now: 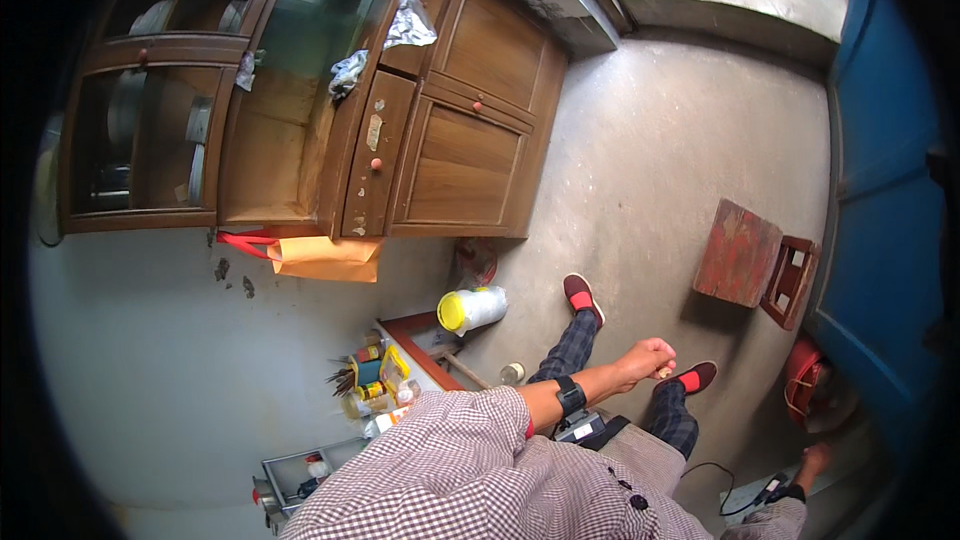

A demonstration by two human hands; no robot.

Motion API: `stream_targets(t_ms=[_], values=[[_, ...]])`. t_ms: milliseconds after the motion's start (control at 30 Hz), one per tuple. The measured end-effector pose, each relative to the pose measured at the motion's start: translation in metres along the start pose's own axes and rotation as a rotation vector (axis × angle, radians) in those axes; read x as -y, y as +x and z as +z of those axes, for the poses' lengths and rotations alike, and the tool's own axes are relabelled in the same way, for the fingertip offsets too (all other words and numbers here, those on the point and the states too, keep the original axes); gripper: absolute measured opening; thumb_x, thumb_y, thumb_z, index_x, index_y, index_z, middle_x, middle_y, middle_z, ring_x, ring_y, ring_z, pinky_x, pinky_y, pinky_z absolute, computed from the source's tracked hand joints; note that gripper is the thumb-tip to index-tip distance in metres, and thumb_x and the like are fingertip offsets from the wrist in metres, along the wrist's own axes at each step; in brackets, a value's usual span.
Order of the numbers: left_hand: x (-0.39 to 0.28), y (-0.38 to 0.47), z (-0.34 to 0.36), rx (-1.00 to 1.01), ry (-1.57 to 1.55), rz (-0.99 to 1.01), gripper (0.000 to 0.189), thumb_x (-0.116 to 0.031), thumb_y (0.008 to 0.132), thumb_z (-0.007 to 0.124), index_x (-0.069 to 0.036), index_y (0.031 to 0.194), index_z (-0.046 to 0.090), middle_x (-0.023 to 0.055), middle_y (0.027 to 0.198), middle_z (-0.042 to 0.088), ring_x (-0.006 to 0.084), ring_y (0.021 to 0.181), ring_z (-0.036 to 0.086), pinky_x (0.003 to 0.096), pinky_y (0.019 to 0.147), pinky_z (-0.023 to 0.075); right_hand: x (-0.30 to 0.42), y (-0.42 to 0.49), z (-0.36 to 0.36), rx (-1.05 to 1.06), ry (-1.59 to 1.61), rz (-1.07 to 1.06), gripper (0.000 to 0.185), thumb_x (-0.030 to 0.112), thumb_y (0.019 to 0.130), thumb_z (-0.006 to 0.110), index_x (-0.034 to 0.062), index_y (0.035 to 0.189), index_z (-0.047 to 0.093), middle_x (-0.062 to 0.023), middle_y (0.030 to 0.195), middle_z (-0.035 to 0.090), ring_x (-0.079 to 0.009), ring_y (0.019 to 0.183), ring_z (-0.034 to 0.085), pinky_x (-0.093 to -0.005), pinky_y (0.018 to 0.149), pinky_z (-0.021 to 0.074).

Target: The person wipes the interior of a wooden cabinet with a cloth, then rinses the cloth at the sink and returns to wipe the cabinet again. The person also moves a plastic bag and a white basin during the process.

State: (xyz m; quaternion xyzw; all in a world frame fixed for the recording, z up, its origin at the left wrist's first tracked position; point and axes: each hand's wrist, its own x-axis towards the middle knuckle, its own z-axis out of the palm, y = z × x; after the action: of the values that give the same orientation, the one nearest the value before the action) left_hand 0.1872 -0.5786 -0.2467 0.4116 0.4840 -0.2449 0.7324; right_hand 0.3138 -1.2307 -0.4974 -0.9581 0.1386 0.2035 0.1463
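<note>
My left hand is held out in front of my body above the floor, its fingers curled in. A small pale object, too small to name, shows at those fingers. A black band circles the left wrist. My right hand hangs low at the far right, blurred and in shadow, near a red bucket. Whether it holds anything cannot be made out. Between the arms, a grey-and-black device sits at my waist. Below the left hand is a dark red shoe.
A wooden cabinet with glass doors stands left, an orange paper bag beside it. A yellow-lidded container, a jar and a table bearing several jars are nearer. A worn red stool stands by the blue door.
</note>
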Motion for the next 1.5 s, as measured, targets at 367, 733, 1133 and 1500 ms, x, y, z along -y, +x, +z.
stream_targets(t_ms=[367,733,1133,1500], values=[[-0.143,-0.082,-0.199,-0.124,0.015,0.489,0.011,-0.009,0.090,0.057,-0.003,0.099,0.059,0.0058,0.091,0.065,0.0125,0.079,0.062,0.0264,0.071,0.0514,0.441,-0.188,0.002,0.448,0.576,-0.043,0.009,0.013,0.086,0.061,0.0071,0.080,0.060,-0.0030,0.062,0.057,-0.0126,0.051,0.056,-0.0267,0.043,0.0462],[-0.304,-0.296,-0.501,-1.413,0.839,1.296,0.018,-0.003,0.084,0.059,-0.003,0.102,0.057,0.0147,0.103,0.057,0.0319,0.097,0.056,0.0405,0.086,0.0456,0.992,-0.424,0.072,1.005,0.648,-0.587,0.015,0.017,0.090,0.063,0.0037,0.096,0.062,-0.0027,0.080,0.063,-0.0090,0.068,0.059,-0.0224,0.059,0.0473],[-0.285,-0.268,-0.556,-1.569,1.020,0.889,0.027,-0.012,0.085,0.058,-0.008,0.111,0.056,0.0104,0.121,0.053,0.0328,0.110,0.049,0.0462,0.092,0.0373,1.197,-0.515,0.081,1.134,0.980,-0.551,0.037,0.011,0.084,0.067,0.0043,0.118,0.056,-0.0051,0.111,0.061,-0.0148,0.099,0.057,-0.0301,0.081,0.0504],[-0.294,-0.271,-0.551,-1.600,1.119,0.849,0.024,-0.009,0.087,0.053,-0.007,0.110,0.057,0.0122,0.119,0.056,0.0340,0.106,0.052,0.0465,0.090,0.0383,1.206,-0.512,0.096,1.254,1.025,-0.351,0.014,0.011,0.084,0.070,0.0035,0.089,0.059,-0.0003,0.076,0.060,-0.0072,0.063,0.054,-0.0227,0.057,0.0465]])
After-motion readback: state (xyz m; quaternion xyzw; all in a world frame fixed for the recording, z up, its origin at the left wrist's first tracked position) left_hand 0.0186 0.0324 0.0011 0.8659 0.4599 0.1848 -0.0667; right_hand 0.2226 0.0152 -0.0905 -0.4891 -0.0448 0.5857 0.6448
